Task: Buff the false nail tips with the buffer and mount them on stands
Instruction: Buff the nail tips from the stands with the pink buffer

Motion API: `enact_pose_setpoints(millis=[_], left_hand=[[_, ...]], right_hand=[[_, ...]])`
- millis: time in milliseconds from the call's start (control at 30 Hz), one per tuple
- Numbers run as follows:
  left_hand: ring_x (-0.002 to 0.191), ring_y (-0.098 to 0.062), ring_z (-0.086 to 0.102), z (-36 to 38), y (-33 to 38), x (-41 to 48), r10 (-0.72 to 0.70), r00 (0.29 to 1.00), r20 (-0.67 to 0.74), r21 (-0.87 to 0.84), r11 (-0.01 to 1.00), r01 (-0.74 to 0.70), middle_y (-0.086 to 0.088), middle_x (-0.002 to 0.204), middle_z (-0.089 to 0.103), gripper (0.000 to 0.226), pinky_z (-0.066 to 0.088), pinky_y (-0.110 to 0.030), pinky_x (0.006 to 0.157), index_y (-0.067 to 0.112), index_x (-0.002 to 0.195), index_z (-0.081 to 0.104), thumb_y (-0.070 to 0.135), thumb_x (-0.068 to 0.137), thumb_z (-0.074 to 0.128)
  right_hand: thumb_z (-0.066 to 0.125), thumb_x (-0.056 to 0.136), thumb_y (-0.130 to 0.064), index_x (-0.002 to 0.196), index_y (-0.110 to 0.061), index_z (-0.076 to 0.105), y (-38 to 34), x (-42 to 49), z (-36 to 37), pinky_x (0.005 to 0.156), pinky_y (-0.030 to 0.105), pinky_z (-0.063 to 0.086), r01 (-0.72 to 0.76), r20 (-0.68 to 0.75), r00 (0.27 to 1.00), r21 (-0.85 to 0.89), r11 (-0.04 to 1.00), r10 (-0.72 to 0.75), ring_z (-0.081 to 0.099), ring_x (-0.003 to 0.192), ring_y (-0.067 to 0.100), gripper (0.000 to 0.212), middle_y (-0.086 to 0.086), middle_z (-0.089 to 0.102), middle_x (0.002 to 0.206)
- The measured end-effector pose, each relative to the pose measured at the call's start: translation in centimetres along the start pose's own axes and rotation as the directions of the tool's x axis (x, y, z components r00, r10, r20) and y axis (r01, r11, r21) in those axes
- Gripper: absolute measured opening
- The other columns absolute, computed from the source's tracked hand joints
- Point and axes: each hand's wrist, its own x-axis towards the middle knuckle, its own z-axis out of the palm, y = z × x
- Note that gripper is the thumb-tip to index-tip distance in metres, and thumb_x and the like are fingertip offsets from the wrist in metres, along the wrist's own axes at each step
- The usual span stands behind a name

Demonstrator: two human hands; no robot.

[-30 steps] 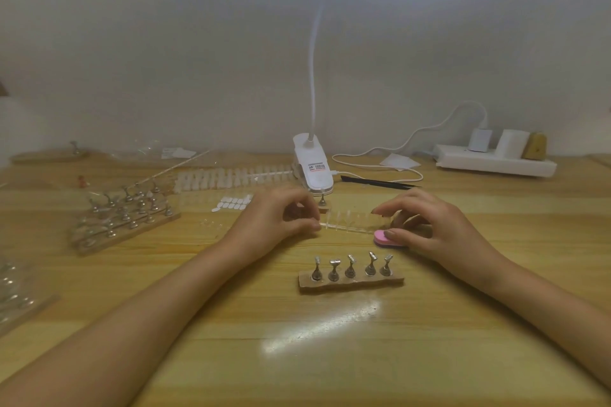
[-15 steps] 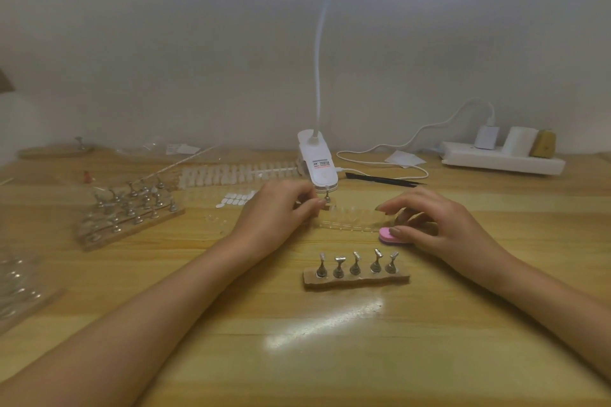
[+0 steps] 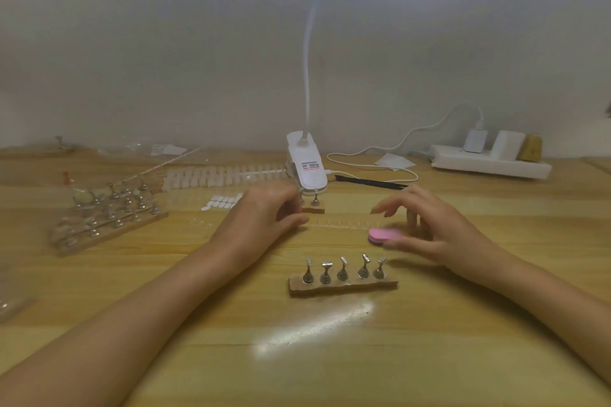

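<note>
Left hand (image 3: 264, 220): fingers curled, thumb tip at the left end of the clear strip of nail tips (image 3: 340, 226). Blur hides the contact, so I cannot tell whether it pinches or only touches.
Right hand (image 3: 433, 231): fingers apart and loosely bent, arched over the pink buffer (image 3: 385, 235). The thumb lies along the buffer's near edge, touching it, not closed round it.
Key relation: the strip lies flat on the bench (image 3: 330, 357) between the two hands, its long axis running hand to hand and its right end just beside the buffer. The left hand is nearer the strip, the right hand nearer the buffer.
Five-peg stand (image 3: 344, 282): on the person's side of both hands, between the forearms. All five pegs are bare, so no tip is mounted yet.
Next move, judged: the right hand must close on the buffer while the left frees one tip.
Beyond left hand: lamp clamp (image 3: 307, 168).
Outward of left hand: cluster of further stands (image 3: 109, 218).
Beyond right hand: power strip (image 3: 489, 165), well apart.
</note>
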Motion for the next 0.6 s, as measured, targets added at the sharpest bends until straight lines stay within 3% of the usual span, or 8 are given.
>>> enact_pose_setpoints(millis=[67, 133, 267, 400, 500, 600], left_hand=[[0.082, -0.011, 0.054, -0.3, 0.2, -0.1, 0.031, 0.999, -0.027, 0.066, 0.997, -0.03, 0.012, 0.086, 0.056, 0.022, 0.05, -0.036, 0.071, 0.02, 0.076, 0.057, 0.026, 0.083, 0.077], [0.081, -0.009, 0.051, -0.8, 0.2, 0.1, 0.029, 0.999, -0.021, 0.054, 0.998, -0.028, 0.014, 0.085, 0.055, 0.023, 0.047, -0.033, 0.069, 0.026, 0.073, 0.057, 0.032, 0.081, 0.078], [0.076, -0.007, 0.053, -0.9, 0.0, 0.2, -0.032, 0.985, 0.17, -0.088, 0.995, 0.047, 0.009, 0.081, 0.06, 0.017, 0.048, -0.027, 0.069, 0.021, 0.074, 0.063, 0.029, 0.082, 0.076], [0.078, -0.004, 0.056, -0.2, -0.1, 0.0, -0.061, 0.988, 0.141, -0.12, 0.99, 0.078, 0.009, 0.082, 0.063, 0.015, 0.043, -0.013, 0.069, 0.02, 0.076, 0.064, 0.028, 0.084, 0.074], [0.077, -0.002, 0.057, -0.3, 0.2, -0.1, -0.092, 0.992, 0.091, -0.172, 0.979, 0.107, 0.009, 0.08, 0.064, 0.015, 0.04, -0.009, 0.067, 0.018, 0.077, 0.066, 0.027, 0.083, 0.075], [0.072, 0.003, 0.058, -0.5, 0.9, 0.0, -0.12, 0.992, 0.04, -0.262, 0.957, 0.127, 0.012, 0.075, 0.066, 0.014, 0.04, -0.006, 0.065, 0.015, 0.076, 0.068, 0.026, 0.081, 0.076]], right_hand=[[0.07, 0.076, -0.051, 0.11, -0.034, 0.062, 0.3, -0.1, -0.1, 0.075, 0.008, 0.036, 0.029, 0.074, 0.997, -0.026, 0.999, -0.027, 0.049, 0.094, -0.005, 0.039, -0.014, 0.054, 0.108], [0.075, 0.082, -0.036, 0.103, -0.031, 0.063, 0.6, 0.0, 0.1, 0.073, 0.008, 0.036, 0.043, 0.044, 0.998, -0.044, 0.998, -0.041, 0.05, 0.091, -0.007, 0.025, -0.013, 0.055, 0.104], [0.073, 0.088, -0.02, 0.098, -0.027, 0.064, 1.1, 0.0, 0.4, 0.07, 0.01, 0.04, 0.023, -0.013, 1.0, -0.048, 0.999, -0.023, 0.053, 0.088, 0.002, 0.015, -0.015, 0.058, 0.1], [0.07, 0.087, -0.028, 0.096, -0.028, 0.063, 1.1, -0.1, 0.4, 0.073, 0.012, 0.038, 0.016, -0.074, 0.997, -0.107, 0.994, -0.024, 0.052, 0.09, 0.001, 0.012, -0.017, 0.059, 0.1], [0.07, 0.086, -0.027, 0.101, -0.026, 0.067, 0.9, -0.1, 0.4, 0.08, 0.018, 0.042, 0.007, -0.106, 0.994, -0.123, 0.992, -0.02, 0.052, 0.095, 0.002, 0.015, -0.013, 0.057, 0.103], [0.071, 0.085, -0.03, 0.103, -0.024, 0.07, 0.1, -0.1, 0.3, 0.076, 0.016, 0.044, 0.029, -0.144, 0.989, -0.055, 0.998, -0.037, 0.057, 0.095, 0.006, 0.019, -0.011, 0.057, 0.104]])
